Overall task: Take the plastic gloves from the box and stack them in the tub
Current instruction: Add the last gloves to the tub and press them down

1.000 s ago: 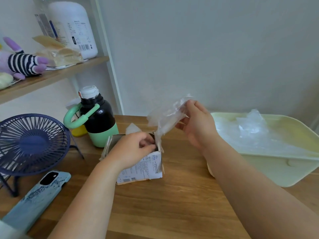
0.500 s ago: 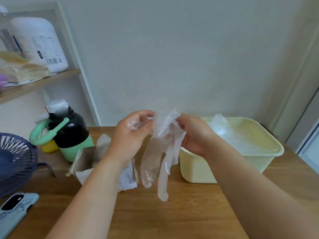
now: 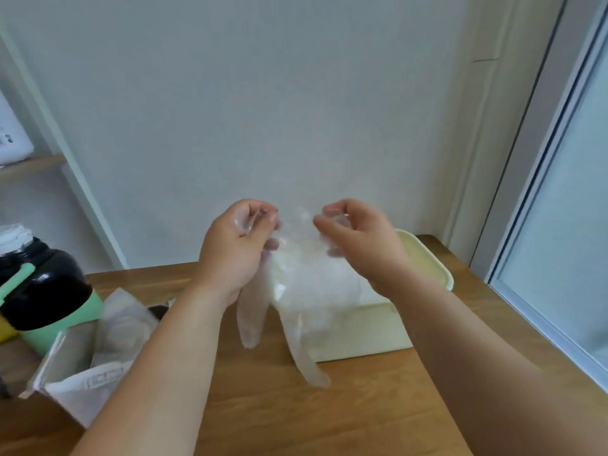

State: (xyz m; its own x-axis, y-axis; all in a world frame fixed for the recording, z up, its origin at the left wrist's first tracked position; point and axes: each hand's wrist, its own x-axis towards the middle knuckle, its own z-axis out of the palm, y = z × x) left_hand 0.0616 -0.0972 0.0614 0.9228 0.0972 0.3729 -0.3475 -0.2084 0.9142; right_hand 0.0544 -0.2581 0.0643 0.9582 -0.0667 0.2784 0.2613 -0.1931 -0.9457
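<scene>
One glove (image 3: 304,284) is out and held up between both hands, just in front of the tub (image 3: 431,259) on the right, not yet laid in. The left hand (image 3: 237,248) pinches its top edge with curled fingers, and the right hand (image 3: 360,246) pinches the other side, spreading it flat. It's thin, clear, crinkly film, limp fingers dangling toward the wooden table (image 3: 362,416). The tub is smooth pale-yellow plastic with rounded corners, and what's stacked inside is hidden. The torn paper box (image 3: 75,390), near left, shows more film inside, so likely plenty left to do

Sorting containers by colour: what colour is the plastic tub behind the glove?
Pale cream-yellow; the rectangular plastic tub shows best in head view.
</scene>
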